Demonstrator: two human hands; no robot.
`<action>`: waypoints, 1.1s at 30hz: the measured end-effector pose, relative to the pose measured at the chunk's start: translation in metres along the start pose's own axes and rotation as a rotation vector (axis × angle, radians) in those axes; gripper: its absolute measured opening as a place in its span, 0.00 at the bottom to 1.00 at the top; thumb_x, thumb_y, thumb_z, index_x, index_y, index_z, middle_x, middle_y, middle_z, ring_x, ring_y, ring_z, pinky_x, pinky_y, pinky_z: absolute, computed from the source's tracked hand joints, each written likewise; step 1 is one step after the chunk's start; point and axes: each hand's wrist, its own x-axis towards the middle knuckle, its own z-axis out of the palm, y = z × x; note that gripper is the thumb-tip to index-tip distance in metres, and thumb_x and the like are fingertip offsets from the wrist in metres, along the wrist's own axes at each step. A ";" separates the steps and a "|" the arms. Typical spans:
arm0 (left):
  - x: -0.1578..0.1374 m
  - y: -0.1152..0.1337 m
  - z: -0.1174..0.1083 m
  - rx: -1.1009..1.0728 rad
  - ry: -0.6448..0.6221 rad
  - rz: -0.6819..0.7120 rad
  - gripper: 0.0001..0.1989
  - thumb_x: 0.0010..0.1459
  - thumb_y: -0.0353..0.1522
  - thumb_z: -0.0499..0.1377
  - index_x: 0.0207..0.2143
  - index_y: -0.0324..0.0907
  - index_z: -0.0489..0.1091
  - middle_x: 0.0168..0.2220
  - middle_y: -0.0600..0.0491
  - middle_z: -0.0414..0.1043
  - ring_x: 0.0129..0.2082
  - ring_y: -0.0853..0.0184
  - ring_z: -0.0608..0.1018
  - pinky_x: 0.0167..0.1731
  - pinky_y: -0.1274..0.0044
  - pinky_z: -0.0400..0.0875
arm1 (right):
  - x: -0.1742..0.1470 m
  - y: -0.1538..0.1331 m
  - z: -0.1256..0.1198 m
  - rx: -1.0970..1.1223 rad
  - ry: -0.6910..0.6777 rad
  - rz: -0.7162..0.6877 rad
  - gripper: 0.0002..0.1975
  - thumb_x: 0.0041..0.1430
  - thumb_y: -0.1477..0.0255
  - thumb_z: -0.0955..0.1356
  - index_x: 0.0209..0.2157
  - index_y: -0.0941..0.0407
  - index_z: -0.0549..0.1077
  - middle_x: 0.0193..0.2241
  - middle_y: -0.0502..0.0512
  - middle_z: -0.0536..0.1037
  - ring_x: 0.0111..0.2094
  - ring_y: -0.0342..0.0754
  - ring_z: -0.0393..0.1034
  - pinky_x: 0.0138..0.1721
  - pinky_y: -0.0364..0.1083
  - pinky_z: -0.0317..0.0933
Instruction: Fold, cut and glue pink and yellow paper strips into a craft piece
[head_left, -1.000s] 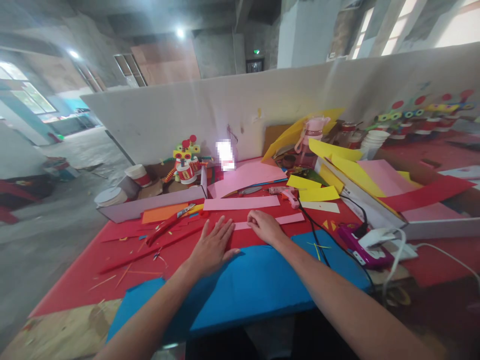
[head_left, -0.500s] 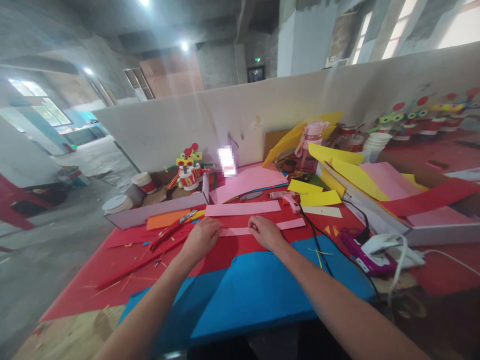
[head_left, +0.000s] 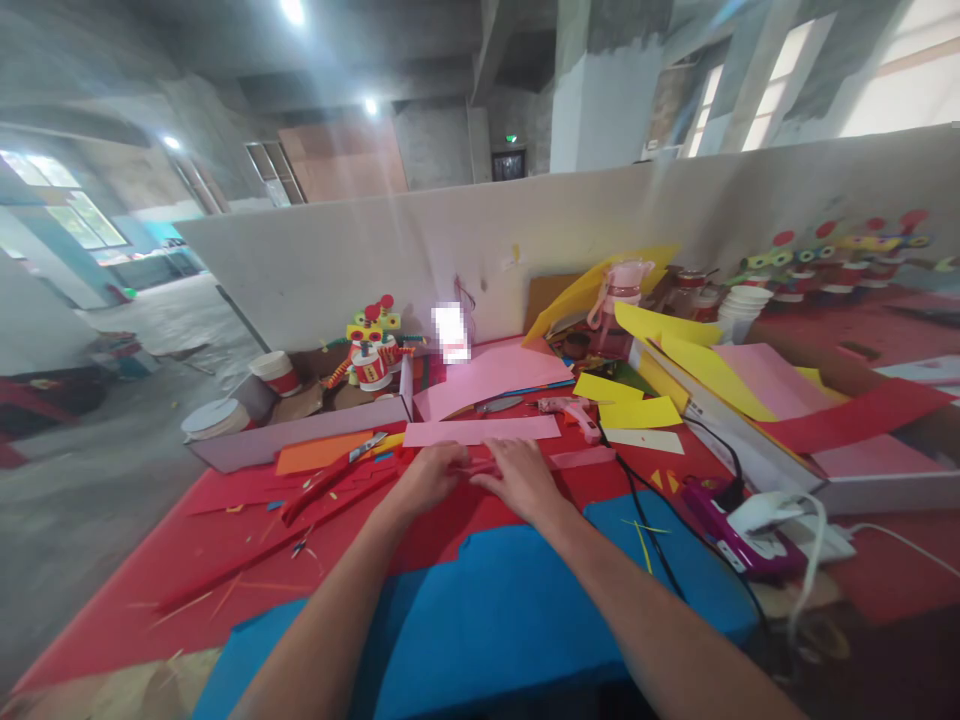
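My left hand (head_left: 429, 482) pinches the left end of a narrow pink paper strip (head_left: 583, 457) above the red table cover. Close beside it, my right hand (head_left: 521, 482) has its fingers bent over the same strip, thumb toward the left hand. The strip's middle is partly hidden by the fingers, and its right part sticks out past the right hand. Just behind both hands lies a wider pink strip (head_left: 480, 431). A pink glue gun (head_left: 574, 412) rests behind and to the right. A red-handled utility knife (head_left: 330, 480) lies left of my left hand.
A blue sheet (head_left: 510, 600) covers the table's front. Yellow paper pieces (head_left: 649, 412) lie at right, near a purple power strip (head_left: 739, 530) with cables. A paper box (head_left: 885, 492) holds coloured sheets. Paper-cup robot figures (head_left: 373, 365) stand in a tray at back left.
My right hand has moved left along the strip, closer to my left hand, and its fingers have spread out more. The strip's left part is now gathered between the hands.
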 end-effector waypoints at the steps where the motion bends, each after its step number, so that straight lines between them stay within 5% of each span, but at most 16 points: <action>1: 0.001 0.001 -0.001 -0.016 0.022 0.012 0.05 0.49 0.25 0.55 0.25 0.41 0.69 0.27 0.53 0.70 0.30 0.68 0.71 0.32 0.78 0.64 | 0.000 0.001 -0.001 0.019 -0.003 0.006 0.20 0.58 0.61 0.70 0.49 0.57 0.70 0.42 0.63 0.78 0.46 0.57 0.70 0.47 0.54 0.57; 6: 0.002 0.001 -0.013 -0.150 0.130 -0.029 0.03 0.51 0.30 0.61 0.26 0.41 0.72 0.28 0.53 0.73 0.29 0.68 0.72 0.32 0.77 0.65 | 0.006 0.007 -0.006 0.116 0.039 -0.008 0.02 0.59 0.71 0.70 0.33 0.55 0.74 0.35 0.57 0.79 0.42 0.52 0.71 0.46 0.50 0.55; 13: -0.005 -0.013 -0.026 -0.430 0.186 -0.167 0.11 0.46 0.37 0.67 0.26 0.38 0.74 0.24 0.54 0.73 0.27 0.69 0.72 0.30 0.78 0.65 | 0.025 -0.019 -0.023 0.280 -0.085 0.064 0.08 0.55 0.65 0.71 0.29 0.55 0.75 0.27 0.54 0.78 0.28 0.47 0.70 0.27 0.43 0.53; 18: -0.008 -0.017 -0.028 -0.639 0.144 -0.175 0.13 0.46 0.38 0.68 0.30 0.37 0.74 0.25 0.54 0.72 0.26 0.71 0.71 0.30 0.79 0.65 | 0.026 -0.027 -0.017 0.691 -0.211 0.188 0.13 0.61 0.63 0.67 0.29 0.57 0.76 0.22 0.51 0.77 0.18 0.40 0.66 0.18 0.39 0.53; 23: -0.005 -0.016 -0.024 -0.569 0.220 -0.187 0.13 0.47 0.39 0.67 0.21 0.38 0.72 0.19 0.56 0.68 0.22 0.72 0.68 0.26 0.80 0.62 | 0.024 -0.023 -0.006 0.767 -0.189 0.210 0.12 0.60 0.65 0.66 0.29 0.58 0.76 0.23 0.52 0.78 0.21 0.42 0.69 0.20 0.39 0.58; 28: 0.000 -0.014 -0.015 -0.496 0.321 -0.268 0.14 0.46 0.39 0.67 0.23 0.38 0.71 0.18 0.57 0.67 0.20 0.73 0.66 0.22 0.80 0.58 | 0.024 -0.022 -0.001 0.530 -0.037 0.120 0.08 0.52 0.67 0.72 0.33 0.56 0.78 0.30 0.54 0.81 0.33 0.49 0.73 0.31 0.42 0.60; 33: 0.001 -0.010 -0.012 -0.528 0.326 -0.242 0.13 0.47 0.38 0.66 0.22 0.38 0.70 0.19 0.57 0.67 0.20 0.74 0.66 0.22 0.81 0.60 | 0.025 -0.020 0.004 0.647 -0.077 0.174 0.08 0.56 0.71 0.67 0.26 0.57 0.75 0.26 0.53 0.80 0.29 0.46 0.73 0.30 0.41 0.60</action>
